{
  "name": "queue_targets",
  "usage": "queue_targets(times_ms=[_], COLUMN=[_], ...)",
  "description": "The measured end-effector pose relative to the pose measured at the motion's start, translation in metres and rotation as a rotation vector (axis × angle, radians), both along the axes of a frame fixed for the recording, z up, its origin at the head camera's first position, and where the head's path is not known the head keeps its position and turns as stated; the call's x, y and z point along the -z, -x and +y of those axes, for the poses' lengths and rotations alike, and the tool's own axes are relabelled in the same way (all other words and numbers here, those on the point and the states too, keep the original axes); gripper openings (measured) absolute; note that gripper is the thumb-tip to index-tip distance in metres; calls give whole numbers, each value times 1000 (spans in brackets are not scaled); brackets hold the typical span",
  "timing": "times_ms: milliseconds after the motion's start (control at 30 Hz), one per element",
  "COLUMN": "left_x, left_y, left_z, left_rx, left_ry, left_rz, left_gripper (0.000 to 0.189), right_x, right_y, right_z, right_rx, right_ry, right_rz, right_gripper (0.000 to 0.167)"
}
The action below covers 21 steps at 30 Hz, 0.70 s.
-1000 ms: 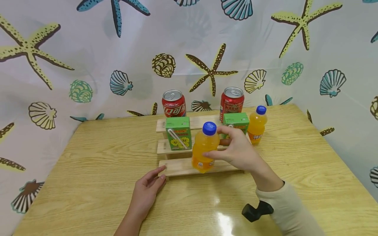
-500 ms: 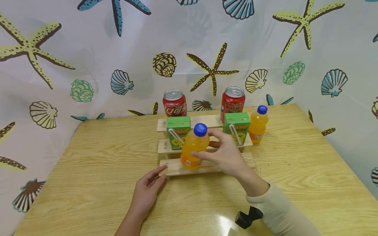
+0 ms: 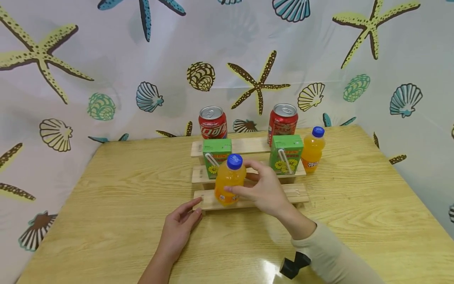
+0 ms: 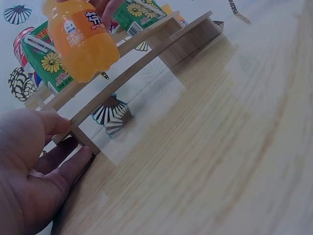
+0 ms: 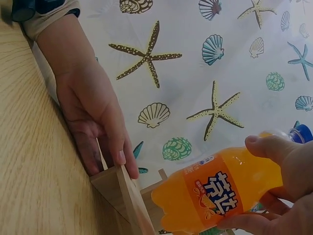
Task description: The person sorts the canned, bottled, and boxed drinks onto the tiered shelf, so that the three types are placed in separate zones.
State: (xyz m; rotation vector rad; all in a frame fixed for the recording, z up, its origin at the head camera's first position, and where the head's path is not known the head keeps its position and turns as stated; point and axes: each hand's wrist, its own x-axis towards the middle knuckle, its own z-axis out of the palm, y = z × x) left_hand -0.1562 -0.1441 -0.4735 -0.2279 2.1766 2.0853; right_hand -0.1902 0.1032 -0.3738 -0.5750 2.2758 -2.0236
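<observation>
My right hand grips an orange soda bottle with a blue cap, thumb in front and fingers behind. The bottle leans slightly, its base close over the left part of the lowest step of a three-tier wooden rack. At that rack's left end, my left hand holds the front corner, one finger on top of the board and the thumb against the leg, as the left wrist view shows. Just behind the bottle, a green drink carton stands on the middle step, partly hidden.
A second green carton stands at the right of the middle step. Two red cola cans, a left one and a right one, occupy the top step. Another orange soda bottle stands right of the rack on the wooden table.
My right hand has carried the bottle leftward and slightly down, now in front of the left carton. The right carton has come into full view. My left hand stays at the rack's corner.
</observation>
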Motion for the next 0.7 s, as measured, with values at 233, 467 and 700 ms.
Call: queue_targets(times_ms=[233,467,700], left_x=[-1,-1,-2], left_y=[2,2,-1], left_z=[0,0,1], left_rx=[8,5,2], left_ry=[1,3,4], left_rz=[-3,-8,-8], left_gripper=[36,37,37], right_x=[5,11,16], right_y=[2,3,2], right_z=[-2,-8,-13], right_rx=[23,15,-2], right_ry=[-14,13,12], right_rz=[-36,-20,29], right_gripper=[49,49,49])
